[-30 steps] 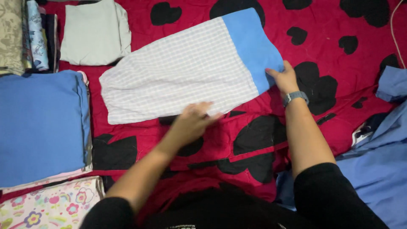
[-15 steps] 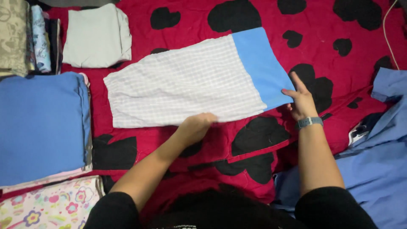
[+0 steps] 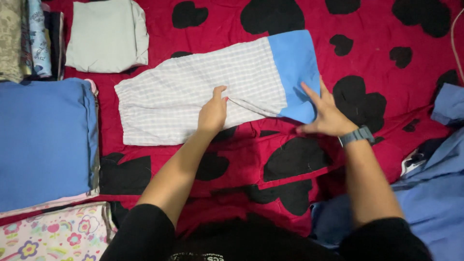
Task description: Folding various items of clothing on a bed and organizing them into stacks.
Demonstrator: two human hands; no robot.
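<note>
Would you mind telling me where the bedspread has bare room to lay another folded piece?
Bare bedspread lies beyond the checked garment, right of the pale folded piece, and between both forearms. The left edge is crowded: blue stack, floral fabric.

Open red quilt (image 3: 367,43) lies above and right of the checked cloth (image 3: 193,92), and below it between the forearms. Left passage is blocked by the blue folded stack (image 3: 46,140) and the pale folded garment (image 3: 106,36); loose blue fabric (image 3: 435,193) crowds the lower right.
</note>
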